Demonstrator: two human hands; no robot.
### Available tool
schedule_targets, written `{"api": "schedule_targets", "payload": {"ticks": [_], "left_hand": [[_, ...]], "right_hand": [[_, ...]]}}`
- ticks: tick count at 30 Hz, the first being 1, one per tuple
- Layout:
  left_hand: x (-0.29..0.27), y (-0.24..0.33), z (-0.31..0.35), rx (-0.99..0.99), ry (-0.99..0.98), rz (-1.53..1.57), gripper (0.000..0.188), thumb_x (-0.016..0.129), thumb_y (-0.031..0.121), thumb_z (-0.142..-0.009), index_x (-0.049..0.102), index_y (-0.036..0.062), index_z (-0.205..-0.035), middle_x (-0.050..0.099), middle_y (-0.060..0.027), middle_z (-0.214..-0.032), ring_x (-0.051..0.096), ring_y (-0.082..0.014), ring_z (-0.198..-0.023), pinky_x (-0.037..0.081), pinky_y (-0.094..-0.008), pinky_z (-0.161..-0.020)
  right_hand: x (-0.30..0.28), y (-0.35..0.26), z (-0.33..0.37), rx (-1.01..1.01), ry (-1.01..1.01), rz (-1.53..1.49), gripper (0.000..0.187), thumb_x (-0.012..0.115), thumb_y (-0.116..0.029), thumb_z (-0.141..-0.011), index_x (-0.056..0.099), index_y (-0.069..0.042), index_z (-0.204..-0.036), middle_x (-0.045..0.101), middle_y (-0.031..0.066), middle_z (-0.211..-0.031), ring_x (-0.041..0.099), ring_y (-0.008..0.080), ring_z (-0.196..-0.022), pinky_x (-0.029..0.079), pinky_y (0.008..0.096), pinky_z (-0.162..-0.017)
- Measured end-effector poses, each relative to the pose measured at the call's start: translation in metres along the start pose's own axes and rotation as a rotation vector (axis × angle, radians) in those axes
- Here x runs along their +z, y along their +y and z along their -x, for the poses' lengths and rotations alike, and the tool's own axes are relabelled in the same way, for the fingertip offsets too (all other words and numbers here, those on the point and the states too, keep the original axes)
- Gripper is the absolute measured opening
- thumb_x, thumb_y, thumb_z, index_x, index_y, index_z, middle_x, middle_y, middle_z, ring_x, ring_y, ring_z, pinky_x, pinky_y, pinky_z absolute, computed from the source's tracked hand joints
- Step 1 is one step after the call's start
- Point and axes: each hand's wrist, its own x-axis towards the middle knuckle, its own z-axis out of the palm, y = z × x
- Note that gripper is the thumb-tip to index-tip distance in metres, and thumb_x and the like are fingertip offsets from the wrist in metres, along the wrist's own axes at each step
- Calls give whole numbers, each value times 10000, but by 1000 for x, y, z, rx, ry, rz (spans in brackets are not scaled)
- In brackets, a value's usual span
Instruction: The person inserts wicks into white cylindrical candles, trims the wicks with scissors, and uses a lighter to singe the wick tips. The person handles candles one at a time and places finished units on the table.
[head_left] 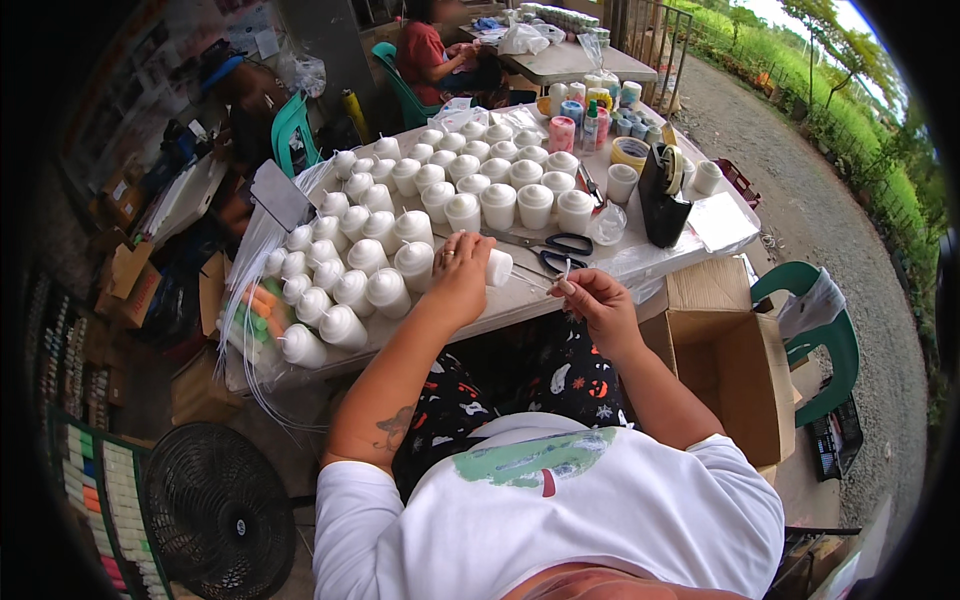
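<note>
My left hand (462, 272) is closed round a white candle (499, 268), which lies tipped on its side at the table's front edge. From the candle's right end a thin white wick (531, 279) stretches toward my right hand (600, 308). The fingertips of that hand pinch the wick together with a small pale bit I cannot make out. Rows of similar white candles (462, 212), rounded on top and with short wicks, stand upright beyond and left of my hands. Just past the held candle lie scissors (545, 243) with dark blue handles.
A black tape dispenser (664, 195) and paint bottles (563, 133) stand on the table's right part. Long white wicks (243, 290) hang over its left edge. An open cardboard box (725, 360) is by my right arm, a black fan (220, 510) at lower left. Another person (425, 55) sits beyond.
</note>
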Motion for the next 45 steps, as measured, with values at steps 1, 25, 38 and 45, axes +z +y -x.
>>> {"api": "schedule_targets", "payload": {"ticks": [1, 25, 38, 45], "left_hand": [[8, -2, -1, 12, 26, -80, 605, 550, 9, -776, 426, 65, -1366, 406, -130, -1332, 327, -367, -1319, 239, -474, -1117], [38, 61, 16, -168, 229, 1745, 76, 638, 101, -919, 619, 39, -958, 632, -19, -887, 585, -89, -843, 476, -229, -780], [53, 62, 11, -102, -106, 1458, 271, 524, 236, -992, 572, 21, -1149, 630, -42, -848, 606, -103, -738, 509, -248, -645], [60, 65, 8, -119, 210, 1136, 140, 612, 151, -938, 599, 20, -985, 627, -47, -737, 571, -92, -667, 473, -253, -608]], "right_hand": [[-2, 3, -2, 18, -5, -1, 129, 633, -162, -931, 632, -67, -1018, 687, 10, -884, 545, 26, -714, 398, 172, -604], [9, 12, -8, 70, -82, -58, 182, 645, -138, -913, 688, -28, -1052, 497, 73, -1256, 522, 150, -1126, 425, 303, -981], [-4, 5, -11, -470, 187, 881, 111, 709, -120, -818, 705, -103, -928, 603, 52, -1113, 466, 271, -1194, 334, 412, -1013], [-10, 7, -9, -461, 108, 1075, 113, 710, -94, -806, 686, -108, -916, 643, 29, -970, 572, 241, -1030, 341, 413, -972]]}}
